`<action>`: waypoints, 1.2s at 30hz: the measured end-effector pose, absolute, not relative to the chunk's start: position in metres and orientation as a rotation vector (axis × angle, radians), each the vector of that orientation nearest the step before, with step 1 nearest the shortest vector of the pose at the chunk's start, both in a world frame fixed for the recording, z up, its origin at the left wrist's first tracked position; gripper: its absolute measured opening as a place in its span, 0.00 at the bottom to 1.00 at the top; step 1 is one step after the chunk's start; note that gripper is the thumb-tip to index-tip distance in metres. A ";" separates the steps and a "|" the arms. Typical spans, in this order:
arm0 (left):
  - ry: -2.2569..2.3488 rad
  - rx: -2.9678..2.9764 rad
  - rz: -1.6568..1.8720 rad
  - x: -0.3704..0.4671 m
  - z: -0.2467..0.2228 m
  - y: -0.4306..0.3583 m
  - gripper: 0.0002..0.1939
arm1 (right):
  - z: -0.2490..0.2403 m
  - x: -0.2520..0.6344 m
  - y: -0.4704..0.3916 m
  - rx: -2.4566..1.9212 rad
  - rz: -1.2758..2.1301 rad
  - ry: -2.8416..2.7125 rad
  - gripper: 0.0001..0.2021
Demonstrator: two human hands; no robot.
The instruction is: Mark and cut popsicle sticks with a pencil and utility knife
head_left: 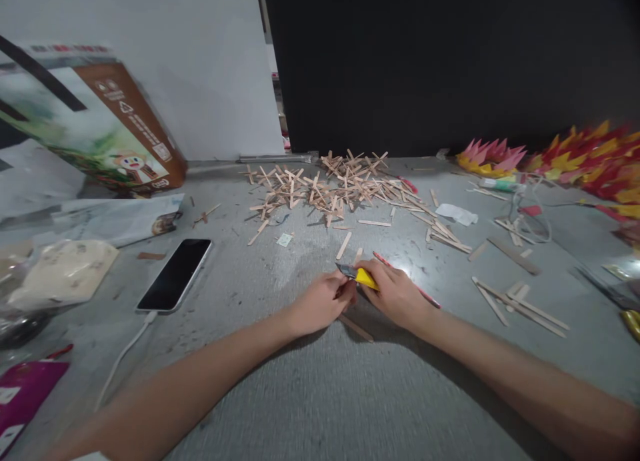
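My right hand (393, 293) is closed around a yellow utility knife (367, 278), whose blade points left over the fingertips of my other hand. My left hand (320, 301) is pinched close beside the blade; what it holds is too small to make out. Under and just below the hands a wooden stick (356, 328) lies on the grey table (280, 394). A red pen-like stick (429, 297) passes beneath my right hand. Beyond the hands lies a short wooden stick (343, 245), and farther back is a heap of crossed wooden sticks (315, 189).
A phone (175, 274) with a white cable lies at the left, near a plastic-wrapped packet (67, 272) and a printed bag (125, 134). Loose sticks (520, 304), scissors (607, 289) and pink and yellow paper petals (493, 158) are at the right. A black panel (425, 68) stands behind.
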State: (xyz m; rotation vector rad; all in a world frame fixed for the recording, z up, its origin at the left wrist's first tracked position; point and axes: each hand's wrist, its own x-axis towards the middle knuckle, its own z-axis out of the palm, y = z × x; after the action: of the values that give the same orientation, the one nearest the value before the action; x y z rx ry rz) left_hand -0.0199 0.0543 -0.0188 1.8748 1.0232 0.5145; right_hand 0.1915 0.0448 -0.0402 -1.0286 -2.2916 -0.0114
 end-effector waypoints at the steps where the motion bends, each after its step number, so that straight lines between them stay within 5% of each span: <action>1: 1.029 1.883 0.510 -0.020 -0.019 0.054 0.18 | -0.040 0.192 0.045 -1.025 -0.020 -2.291 0.10; 20: 0.871 1.493 0.695 -0.021 -0.023 0.059 0.07 | -0.021 0.172 0.044 -1.339 0.624 -1.687 0.11; 36: 0.979 1.798 0.537 -0.021 -0.016 0.053 0.07 | -0.027 0.171 0.043 -1.436 0.551 -1.817 0.10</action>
State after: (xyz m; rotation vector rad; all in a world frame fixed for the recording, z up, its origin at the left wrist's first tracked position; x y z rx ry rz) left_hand -0.0209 0.0525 -0.0158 1.7982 0.9789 0.5366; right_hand 0.1707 0.0429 -0.0271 -1.4357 -1.8167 0.5509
